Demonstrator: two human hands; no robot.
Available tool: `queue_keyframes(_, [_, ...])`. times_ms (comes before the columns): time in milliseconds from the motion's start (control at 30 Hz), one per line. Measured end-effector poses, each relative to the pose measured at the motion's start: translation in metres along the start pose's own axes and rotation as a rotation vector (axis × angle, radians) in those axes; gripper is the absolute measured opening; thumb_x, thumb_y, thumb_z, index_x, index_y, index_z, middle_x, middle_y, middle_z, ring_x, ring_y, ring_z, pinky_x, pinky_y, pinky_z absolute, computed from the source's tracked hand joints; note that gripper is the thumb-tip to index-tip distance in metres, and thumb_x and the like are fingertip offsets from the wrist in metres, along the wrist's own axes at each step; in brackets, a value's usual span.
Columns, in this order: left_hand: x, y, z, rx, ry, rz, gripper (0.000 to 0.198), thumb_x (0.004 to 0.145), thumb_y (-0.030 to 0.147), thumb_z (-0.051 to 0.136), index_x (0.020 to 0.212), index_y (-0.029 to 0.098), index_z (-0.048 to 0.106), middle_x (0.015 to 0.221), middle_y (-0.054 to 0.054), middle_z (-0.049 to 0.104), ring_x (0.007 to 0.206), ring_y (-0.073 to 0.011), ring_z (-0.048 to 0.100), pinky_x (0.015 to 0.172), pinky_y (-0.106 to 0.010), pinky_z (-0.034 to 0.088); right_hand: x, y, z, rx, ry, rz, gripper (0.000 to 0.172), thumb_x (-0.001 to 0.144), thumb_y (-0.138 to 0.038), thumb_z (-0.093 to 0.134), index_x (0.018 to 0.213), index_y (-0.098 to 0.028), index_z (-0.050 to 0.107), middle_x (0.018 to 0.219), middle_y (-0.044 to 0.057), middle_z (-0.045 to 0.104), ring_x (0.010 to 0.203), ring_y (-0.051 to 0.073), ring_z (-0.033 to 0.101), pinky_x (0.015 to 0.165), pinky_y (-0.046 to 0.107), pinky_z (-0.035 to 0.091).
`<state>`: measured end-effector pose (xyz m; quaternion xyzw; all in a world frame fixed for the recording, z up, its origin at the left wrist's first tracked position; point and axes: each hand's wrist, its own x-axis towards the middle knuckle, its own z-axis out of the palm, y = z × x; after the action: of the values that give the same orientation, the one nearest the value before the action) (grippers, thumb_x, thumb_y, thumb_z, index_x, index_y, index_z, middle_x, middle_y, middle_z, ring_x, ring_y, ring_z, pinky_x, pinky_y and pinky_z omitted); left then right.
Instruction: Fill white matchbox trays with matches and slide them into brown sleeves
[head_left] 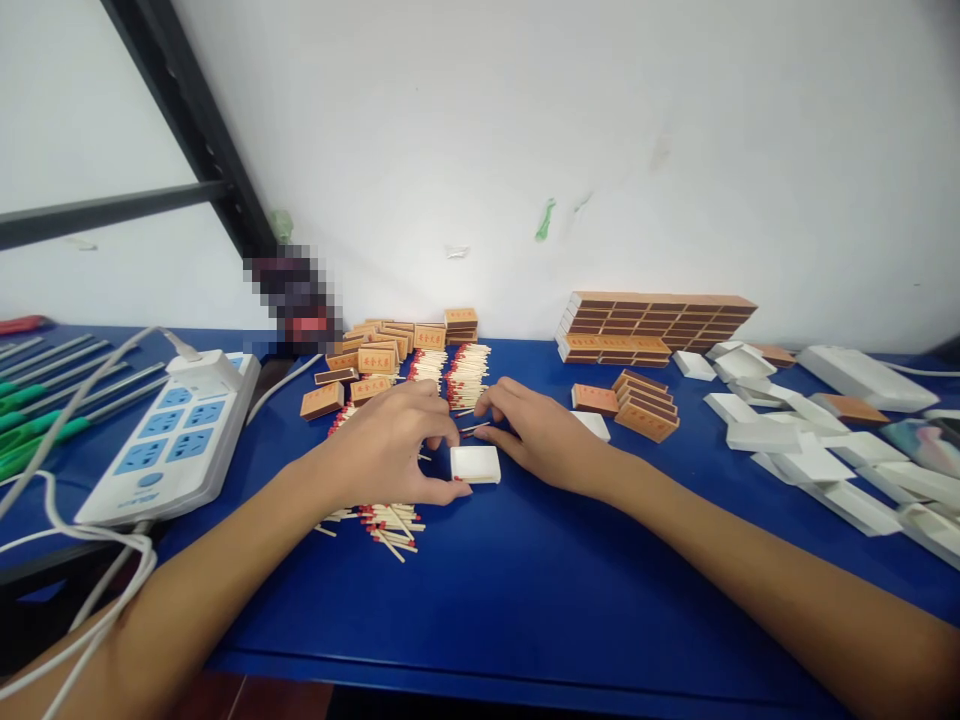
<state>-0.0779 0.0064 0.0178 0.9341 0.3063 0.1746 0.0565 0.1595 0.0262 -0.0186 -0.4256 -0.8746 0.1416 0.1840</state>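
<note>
White tray [475,463] lies lengthwise left-to-right, left fingers [442,490] parted, grip of right fingers [501,398] unclear.

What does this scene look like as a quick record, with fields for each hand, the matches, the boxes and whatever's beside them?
Left hand: thumb at the near-left corner of a white matchbox tray; firm hold unclear
Right hand: fingertips just beyond that tray, near loose matches; holding any unclear
Matches: red-tipped, piled on the left hand's far and near sides
Matchboxes: orange, printed; stacked at right rear, more at left
Spare trays: white, heaped at right
Power strip: white, blue sockets, left
</note>
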Motion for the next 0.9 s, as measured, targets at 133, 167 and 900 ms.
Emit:
queue_keyframes(133, [0.0,-0.002,0.001,0.035,0.029,0.023,0.032,0.08,0.047,0.089,0.086,0.018,0.077,0.075,-0.001,0.064,0.078,-0.0201,0.056,0.072,-0.034,0.041,0.003,0.002,0.0,-0.009,-0.036,0.026,0.008,0.105,-0.02,0.062,0.097,-0.02,0.062,0.103,0.004,0.06,0.085,0.017,0.058,0.075,0.03,0.043])
queue_keyframes(167, [0.0,-0.002,0.002,0.052,0.041,0.03,0.032,0.08,0.047,0.088,0.086,0.018,0.077,0.074,-0.001,0.064,0.078,-0.0202,0.056,0.073,-0.034,0.041,0.004,0.003,0.0,-0.024,-0.037,0.032,0.009,0.105,-0.02,0.062,0.095,-0.02,0.062,0.102,0.004,0.06,0.084,0.017,0.057,0.073,0.03,0.042])
queue_keyframes(900, [-0.001,0.0,0.005,0.069,0.04,0.033,0.032,0.082,0.047,0.086,0.084,0.017,0.076,0.075,-0.002,0.065,0.078,-0.0207,0.056,0.073,-0.036,0.043,-0.007,0.0,-0.006,0.036,0.152,-0.107,0.008,0.105,-0.023,0.06,0.106,-0.021,0.068,0.1,0.005,0.062,0.083,0.017,0.059,0.073,0.031,0.044])
